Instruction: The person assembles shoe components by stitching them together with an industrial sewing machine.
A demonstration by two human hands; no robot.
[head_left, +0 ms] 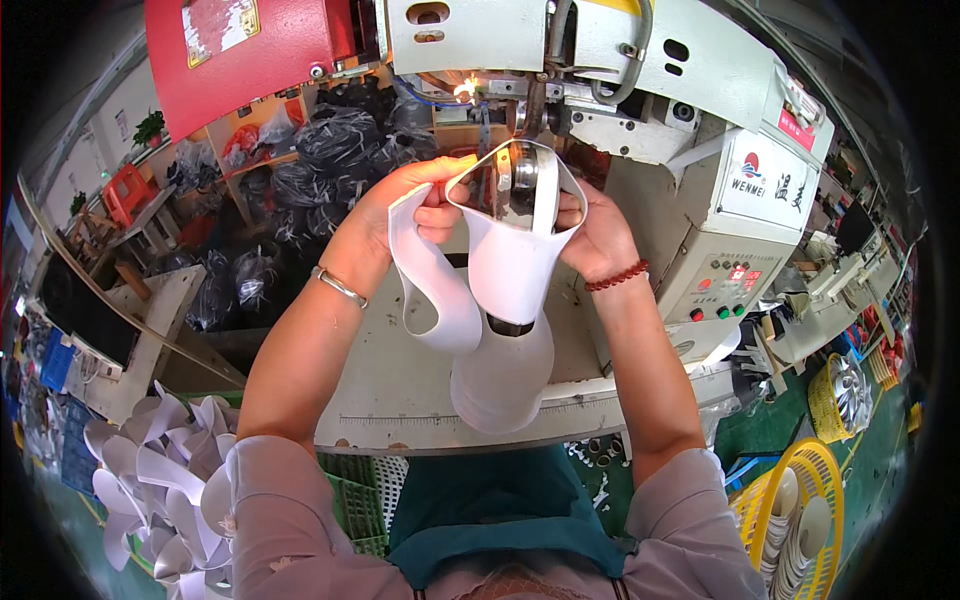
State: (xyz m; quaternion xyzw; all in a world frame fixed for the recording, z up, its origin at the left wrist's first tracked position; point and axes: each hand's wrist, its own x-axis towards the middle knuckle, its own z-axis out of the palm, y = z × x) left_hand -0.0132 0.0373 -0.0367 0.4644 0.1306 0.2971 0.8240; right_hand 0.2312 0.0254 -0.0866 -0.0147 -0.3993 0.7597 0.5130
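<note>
My left hand point(415, 205) is closed on the left upper edge of a white shoe-upper piece point(510, 265), a smooth, bent sheet. My right hand point(598, 232) grips its right upper edge, the fingertips partly hidden behind it. The piece curves round the machine's dark metal working head point(520, 180). From its left side a wide white strap point(435, 290) hangs in an S-shaped curl. Below, a rounded white part point(503, 380) lies over the front of the worktable; I cannot tell whether it is joined to the piece above.
A grey-white machine with a control box point(705, 285) stands around the work. White pieces point(165, 470) are heaped at lower left; a yellow basket point(815, 470) holds more at lower right. Black bags point(340, 145) fill shelves behind. A small bright light point(466, 90) glows above.
</note>
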